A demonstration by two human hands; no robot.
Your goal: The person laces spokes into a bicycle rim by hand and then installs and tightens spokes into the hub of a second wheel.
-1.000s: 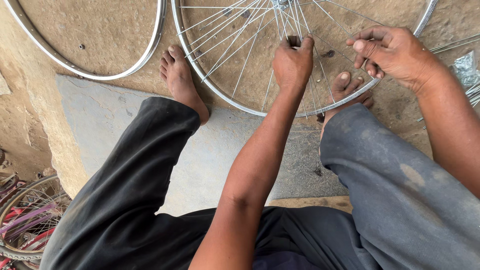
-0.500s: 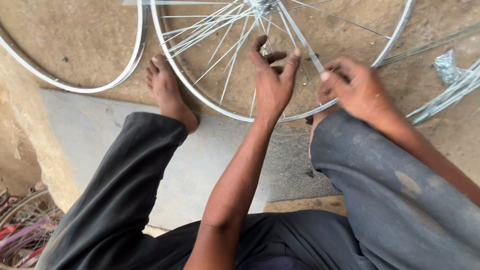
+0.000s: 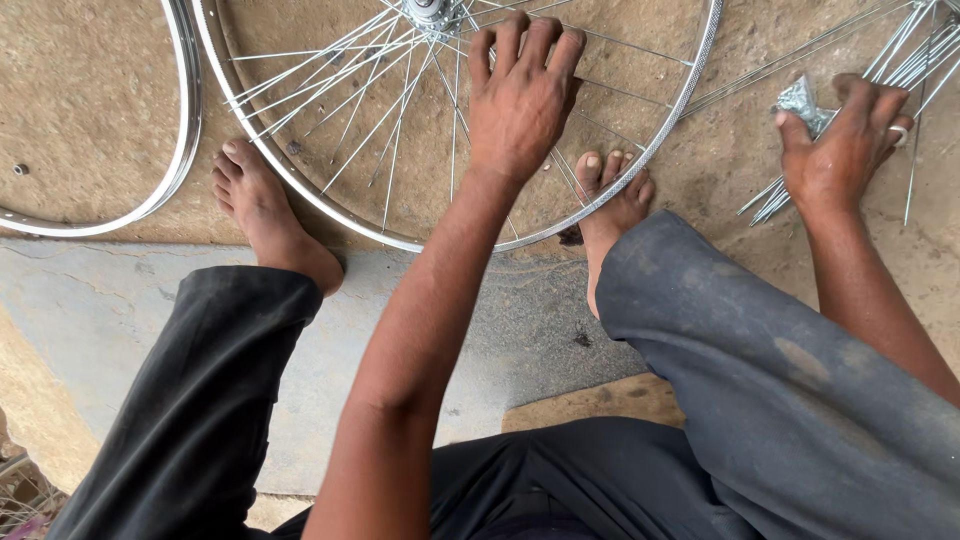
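On the dirt ground ahead of the seated person lies a spoked wheel [image 3: 400, 130], flat, its rim [image 3: 690, 110] curving between the two bare feet. Its hub [image 3: 432, 12] sits at the top edge of the view. The left hand [image 3: 522, 95] rests palm down on the spokes just below and right of the hub, fingers spread and slightly curled over the wires; whether any spoke is actually gripped I cannot tell. The right foot [image 3: 612, 200] presses against the rim's lower right part, toes on the spokes, and the left foot [image 3: 262, 205] stands just outside the rim on the other side.

Right of the wheel, well apart from the left hand, the right hand [image 3: 840, 145] reaches down onto a bundle of loose spokes [image 3: 915, 55] lying on the ground, fingers partly closed around some of them, a small crumpled silver packet [image 3: 800, 100] touching its thumb side.

A second, bare rim [image 3: 180, 120] lies to the left of the wheel.
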